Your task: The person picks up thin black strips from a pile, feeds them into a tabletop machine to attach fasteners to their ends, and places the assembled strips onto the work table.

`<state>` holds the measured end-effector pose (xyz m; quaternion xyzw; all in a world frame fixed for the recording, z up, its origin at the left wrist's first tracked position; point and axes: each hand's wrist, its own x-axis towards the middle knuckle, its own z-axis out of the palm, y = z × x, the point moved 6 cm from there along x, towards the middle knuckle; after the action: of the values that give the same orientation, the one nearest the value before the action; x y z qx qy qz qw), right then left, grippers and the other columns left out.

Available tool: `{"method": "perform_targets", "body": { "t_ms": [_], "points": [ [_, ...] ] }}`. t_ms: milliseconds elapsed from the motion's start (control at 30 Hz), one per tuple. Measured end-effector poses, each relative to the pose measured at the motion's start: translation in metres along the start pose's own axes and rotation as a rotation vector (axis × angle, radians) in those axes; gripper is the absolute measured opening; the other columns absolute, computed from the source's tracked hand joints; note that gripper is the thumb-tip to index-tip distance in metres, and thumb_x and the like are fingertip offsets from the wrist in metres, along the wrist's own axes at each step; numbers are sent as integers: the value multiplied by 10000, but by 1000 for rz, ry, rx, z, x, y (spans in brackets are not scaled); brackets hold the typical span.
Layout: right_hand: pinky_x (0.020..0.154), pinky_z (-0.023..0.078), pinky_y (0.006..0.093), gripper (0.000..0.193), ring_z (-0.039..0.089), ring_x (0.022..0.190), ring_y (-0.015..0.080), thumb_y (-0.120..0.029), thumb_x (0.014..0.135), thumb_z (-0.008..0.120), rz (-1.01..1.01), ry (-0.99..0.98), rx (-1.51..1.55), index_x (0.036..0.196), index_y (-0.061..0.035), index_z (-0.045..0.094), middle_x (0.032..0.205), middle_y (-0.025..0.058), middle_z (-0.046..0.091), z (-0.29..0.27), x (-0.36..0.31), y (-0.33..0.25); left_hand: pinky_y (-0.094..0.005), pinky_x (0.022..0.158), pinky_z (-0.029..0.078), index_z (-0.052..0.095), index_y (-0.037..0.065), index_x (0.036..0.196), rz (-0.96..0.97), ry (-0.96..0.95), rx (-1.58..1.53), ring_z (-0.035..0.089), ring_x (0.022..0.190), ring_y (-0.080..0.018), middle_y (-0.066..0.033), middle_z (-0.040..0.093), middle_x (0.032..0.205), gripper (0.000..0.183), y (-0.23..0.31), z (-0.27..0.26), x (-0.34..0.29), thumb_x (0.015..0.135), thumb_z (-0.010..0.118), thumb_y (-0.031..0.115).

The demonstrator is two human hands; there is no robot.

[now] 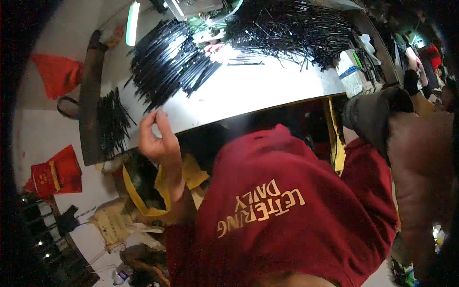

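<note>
My left hand (161, 137) is at the table's front edge, its thumb and finger bent toward each other. Their tips meet close to the near ends of a large bundle of thin black rods (165, 64). Whatever may lie between the tips is too small to make out. On my right side, the red sleeve (366, 162) ends at a sliver of skin, my right hand (351, 135). A dark grey rounded thing (368, 112) covers its fingers.
A white tabletop (282, 81) carries a tangled heap of black rods (291, 31) and a smaller rod bundle (114, 119). White-and-blue packages (351, 74) stand at the right. Yellow strapping (143, 205) hangs below the left edge. Another person's hand (415, 60) shows far right.
</note>
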<state>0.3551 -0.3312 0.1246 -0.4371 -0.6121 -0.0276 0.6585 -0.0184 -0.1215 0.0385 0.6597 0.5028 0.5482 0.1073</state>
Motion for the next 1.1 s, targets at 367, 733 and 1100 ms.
{"method": "perform_targets", "body": {
  "t_ms": [367,733,1100],
  "points": [
    [560,431,289,245,532,633,194,-170,774,599,-48,-243,282,957,-9,570,790,110,557,118,29,-27,-357,578,497,550,14,842,605,125,-338,536,562,-193,-108,577,730,373,149,-73,-15,929,421,352],
    [551,425,299,226,521,619,198,-193,779,584,80,-342,324,913,-12,560,744,103,529,193,58,-8,-359,570,528,449,5,809,265,-62,-542,535,514,-131,-76,540,618,259,139,-62,1,926,448,236],
    [476,390,301,162,482,565,204,-190,775,575,20,-375,510,808,-37,529,664,67,460,202,40,32,-421,586,493,573,-46,845,-29,-165,-1156,543,510,-283,-158,589,653,133,61,-5,12,850,598,85]
  ]
}}
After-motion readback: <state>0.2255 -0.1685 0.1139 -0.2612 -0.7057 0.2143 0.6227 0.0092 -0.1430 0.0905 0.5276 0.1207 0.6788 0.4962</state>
